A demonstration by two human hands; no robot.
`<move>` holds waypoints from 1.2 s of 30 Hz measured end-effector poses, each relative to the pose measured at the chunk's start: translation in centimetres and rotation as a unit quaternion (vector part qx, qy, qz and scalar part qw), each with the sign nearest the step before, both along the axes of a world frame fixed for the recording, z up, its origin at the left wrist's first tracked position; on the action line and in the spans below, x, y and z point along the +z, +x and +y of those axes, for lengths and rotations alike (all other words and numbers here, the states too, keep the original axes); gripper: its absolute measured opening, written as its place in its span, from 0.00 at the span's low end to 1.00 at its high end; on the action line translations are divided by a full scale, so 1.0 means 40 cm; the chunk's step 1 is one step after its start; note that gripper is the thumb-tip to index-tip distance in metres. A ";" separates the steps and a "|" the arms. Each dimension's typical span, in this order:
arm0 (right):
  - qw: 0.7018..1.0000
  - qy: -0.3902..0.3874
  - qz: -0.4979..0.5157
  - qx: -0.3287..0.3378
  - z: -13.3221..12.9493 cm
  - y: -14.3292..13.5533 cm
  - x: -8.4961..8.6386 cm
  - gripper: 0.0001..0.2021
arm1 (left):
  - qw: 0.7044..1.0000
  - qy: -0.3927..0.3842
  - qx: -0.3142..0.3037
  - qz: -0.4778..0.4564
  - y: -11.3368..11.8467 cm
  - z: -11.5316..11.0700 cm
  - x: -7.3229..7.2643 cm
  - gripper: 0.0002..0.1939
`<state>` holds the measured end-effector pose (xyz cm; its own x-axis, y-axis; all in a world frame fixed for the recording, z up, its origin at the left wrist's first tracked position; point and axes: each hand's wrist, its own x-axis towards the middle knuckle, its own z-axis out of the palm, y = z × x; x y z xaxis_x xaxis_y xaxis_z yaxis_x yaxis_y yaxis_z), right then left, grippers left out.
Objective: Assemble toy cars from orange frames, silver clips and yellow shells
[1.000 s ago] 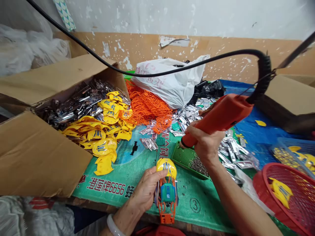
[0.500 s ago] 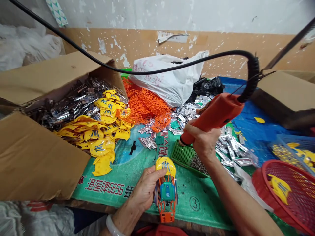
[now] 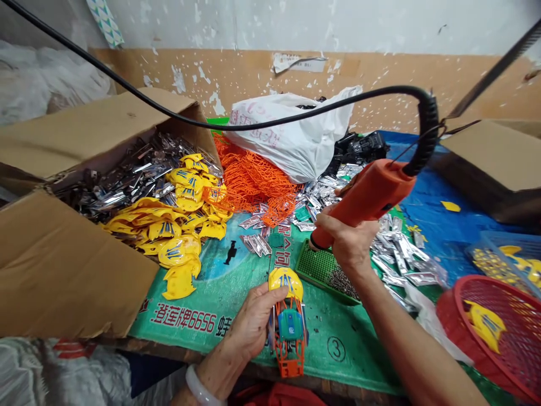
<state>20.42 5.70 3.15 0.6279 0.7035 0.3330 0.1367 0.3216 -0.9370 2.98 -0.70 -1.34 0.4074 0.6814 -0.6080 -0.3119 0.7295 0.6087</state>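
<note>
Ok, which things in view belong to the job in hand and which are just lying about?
Likely the job's:
orange-red cylindrical corded tool, in the right hand
orange, yellow and green plastic assembly, in the left hand
green perforated plastic tray
yellow curved plastic shells
orange plastic lattice frames

Probably just lying about:
crumpled white plastic bag
bunched translucent plastic sheeting

What look like screws [image 3: 341, 280] lie in the tray [image 3: 311, 265] beyond the toy car [image 3: 291, 326], a basket [image 3: 456, 321] farther right.

Behind the green-and-blue-covered table [image 3: 367, 335] stands a flaking wall [image 3: 389, 28], pale grey above and tan below.
</note>
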 end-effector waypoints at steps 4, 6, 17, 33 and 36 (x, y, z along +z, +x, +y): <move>1.000 0.004 0.008 0.003 -0.010 0.011 0.020 0.08 | 1.000 0.004 0.006 0.000 0.001 -0.001 -0.001 0.16; 0.999 0.028 0.021 0.026 -0.032 0.010 0.049 0.09 | 1.000 0.008 0.007 -0.002 0.001 -0.001 -0.003 0.16; 0.973 0.042 0.111 0.199 -0.192 -0.067 0.116 0.22 | 0.999 0.025 0.004 -0.039 0.000 -0.001 -0.023 0.15; 0.974 0.024 0.109 0.197 -0.194 -0.073 0.087 0.21 | 0.999 0.033 0.003 -0.035 0.002 -0.001 -0.026 0.15; 0.973 0.017 0.103 0.207 -0.195 -0.071 0.084 0.20 | 0.999 0.033 0.004 -0.025 0.001 -0.001 -0.033 0.15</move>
